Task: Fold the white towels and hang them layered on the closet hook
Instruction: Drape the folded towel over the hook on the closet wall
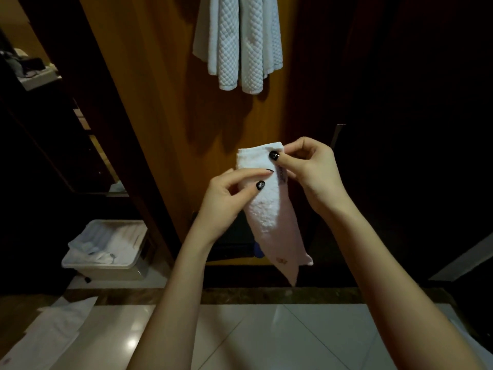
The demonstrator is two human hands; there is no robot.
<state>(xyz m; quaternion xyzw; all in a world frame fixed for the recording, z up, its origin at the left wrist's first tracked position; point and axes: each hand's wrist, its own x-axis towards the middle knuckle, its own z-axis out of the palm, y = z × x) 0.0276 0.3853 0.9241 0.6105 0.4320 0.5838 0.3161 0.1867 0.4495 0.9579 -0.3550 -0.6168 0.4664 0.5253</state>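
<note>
A small white towel (269, 214), folded into a narrow strip, hangs in front of me at chest height. My right hand (309, 169) pinches its top right corner, thumb on the front. My left hand (229, 198) pinches the left edge a little lower, beside a small label. The towel's lower end dangles free with a corner pointing down. Above, a quilted white towel (237, 41) hangs in folds against the wooden closet panel (160, 102). The hook itself is out of view.
A plastic bin (106, 247) holding several white towels stands on the floor at the left. White cloth (53, 335) lies on the floor at the lower left. Glossy floor tiles (266, 337) lie beneath me. A dark closet opening is at the right.
</note>
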